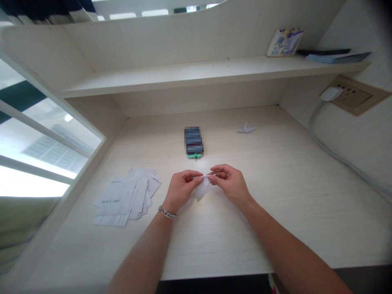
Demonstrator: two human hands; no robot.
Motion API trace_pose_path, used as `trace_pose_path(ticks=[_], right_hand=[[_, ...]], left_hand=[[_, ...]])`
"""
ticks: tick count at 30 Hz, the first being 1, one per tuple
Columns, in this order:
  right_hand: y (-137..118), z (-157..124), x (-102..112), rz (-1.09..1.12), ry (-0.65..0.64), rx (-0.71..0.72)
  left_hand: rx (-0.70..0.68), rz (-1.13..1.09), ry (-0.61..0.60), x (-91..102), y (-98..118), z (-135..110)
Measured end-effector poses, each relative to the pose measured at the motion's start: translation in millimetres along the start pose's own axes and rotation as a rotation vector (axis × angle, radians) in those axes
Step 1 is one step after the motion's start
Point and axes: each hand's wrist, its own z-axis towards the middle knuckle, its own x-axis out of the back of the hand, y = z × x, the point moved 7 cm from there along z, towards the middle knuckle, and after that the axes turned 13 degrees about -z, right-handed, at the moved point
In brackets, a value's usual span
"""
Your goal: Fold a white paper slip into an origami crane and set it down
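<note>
Between my two hands is a small piece of folded white paper (202, 188), its lower part pointing down toward the desk. My left hand (183, 187), with a chain bracelet at the wrist, pinches the left end of its top edge between thumb and fingers. On the other end, the thumb and fingertips of my right hand (229, 180) are closed. Just beyond my hands lies a phone (194, 141), its screen blurred out. Farther back on the right sits a folded paper crane (246, 128).
Several loose printed paper sheets (122, 198) lie overlapping on the desk (294, 204) to the left. A shelf (183, 79) above the desk's back holds a small packet (284, 42) and a flat stack (338, 58). A charger (330, 94) with a hanging cable is plugged in at right.
</note>
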Motion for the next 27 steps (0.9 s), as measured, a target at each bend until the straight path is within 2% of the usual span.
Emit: trace_pose_path(ticks=[13,27], right_hand=[[0.8,-1.4,1.2,-0.056,-0.004,-0.02],[2.4,0.2,-2.3,-0.028,-0.068,-0.054]], left_hand=[[0.035,0.058,-0.033,-0.1,-2.2,0.2],[0.036,0.125,-0.036,-0.5,1.4,-1.4]])
